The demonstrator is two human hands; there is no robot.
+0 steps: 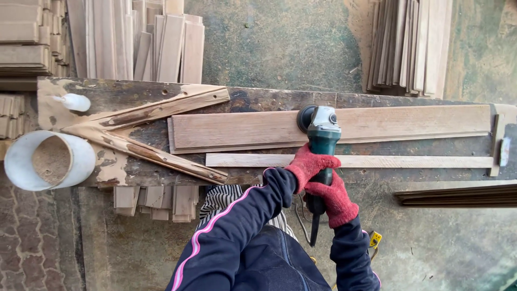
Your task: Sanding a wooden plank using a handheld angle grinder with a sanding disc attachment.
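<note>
Both my hands wear red knit gloves and grip a green and grey angle grinder (pixel 322 134). My left hand (pixel 311 164) wraps the grinder's body just behind the head. My right hand (pixel 335 198) holds the rear handle lower down. The grinder's disc rests on a long wide wooden plank (pixel 242 131) lying across a worn workbench (pixel 258 99). A narrow wooden strip (pixel 398 161) lies parallel, just in front of the plank.
A V-shaped wooden stop (pixel 134 134) sits at the plank's left end. A white bucket of sawdust (pixel 48 160) and a white glue bottle (pixel 72 102) are at far left. Stacks of cut boards (pixel 140 43) and upright slats (pixel 409 43) stand behind the bench.
</note>
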